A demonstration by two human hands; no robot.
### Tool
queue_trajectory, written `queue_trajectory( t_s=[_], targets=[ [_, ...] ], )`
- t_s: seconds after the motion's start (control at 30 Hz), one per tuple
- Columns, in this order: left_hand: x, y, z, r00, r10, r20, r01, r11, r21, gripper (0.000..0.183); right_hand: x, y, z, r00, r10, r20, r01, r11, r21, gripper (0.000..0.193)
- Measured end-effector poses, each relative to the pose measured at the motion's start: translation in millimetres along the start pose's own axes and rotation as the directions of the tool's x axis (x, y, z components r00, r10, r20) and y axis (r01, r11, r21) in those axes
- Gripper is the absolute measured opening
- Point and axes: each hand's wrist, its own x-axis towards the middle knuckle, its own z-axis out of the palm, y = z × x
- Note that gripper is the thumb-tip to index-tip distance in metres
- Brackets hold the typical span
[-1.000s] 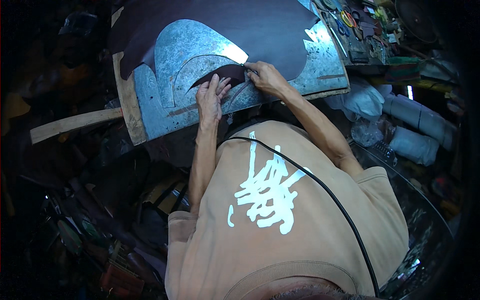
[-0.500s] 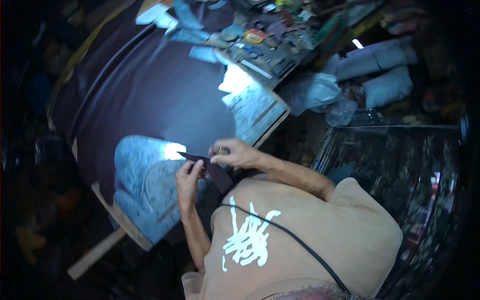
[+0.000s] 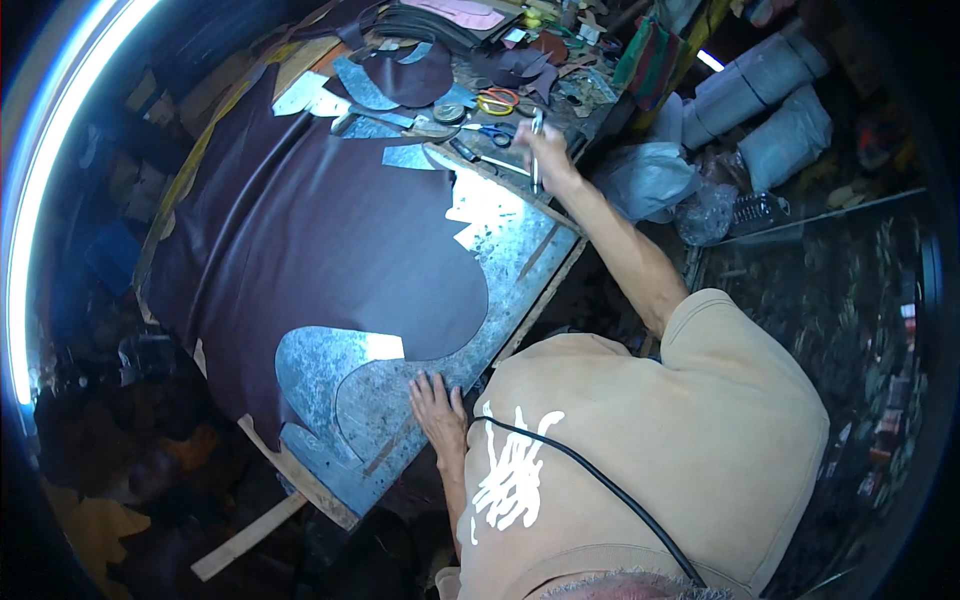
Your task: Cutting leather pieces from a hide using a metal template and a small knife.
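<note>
Dim, cluttered workshop space surrounds the metal-topped bench [image 3: 395,400] I'm watching through the head camera. Nearest me is a tan shirt [image 3: 700,430] with a black cable [image 3: 610,480] across it. Just past it, the left hand [image 3: 440,415] rests palm down by the bench's near edge, fingers spread and grasping nothing; the dark brown leather sheet [image 3: 330,240] begins just beyond its fingertips.

Farther out, I have the right hand [image 3: 548,158] stretched to the bench's far right corner, its fingers closed, as far as I can make out, around a slim silvery tool [image 3: 537,178]. That tool sits in the right grip, well apart from the left hand, its long axis pointing roughly away from the body; the leather lies to its left. It looks narrow, straight and shiny, though I can't tell its kind. The leather is smooth, faintly glossy, with a curved near edge and long folds on its left side.

Beyond the tool are scissors with orange and yellow handles [image 3: 498,100] and heaped scraps [image 3: 575,85].
</note>
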Motion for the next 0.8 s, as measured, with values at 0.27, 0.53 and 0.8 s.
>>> queue_trajectory(
  t_s=[0.27, 0.53, 0.8],
  targets=[
    [-32, 0, -4, 0.988, 0.135, 0.08, -0.112, 0.963, -0.245, 0.033, -178, 90, 72, 0.861, 0.371, 0.347, -0.238, 0.898, -0.37, 0.029],
    [-51, 0, -63, 0.987, -0.029, 0.159, 0.121, 0.786, -0.606, 0.023, -175, 116, 76, 0.804, 0.438, 0.403, -0.356, 0.896, -0.264, 0.033],
    [-28, -139, -94, 0.792, -0.389, -0.47, 0.493, 0.862, 0.119, 0.047, -182, 112, 71, 0.838, 0.382, 0.39, -0.293, 0.917, -0.27, 0.039]
  ],
)
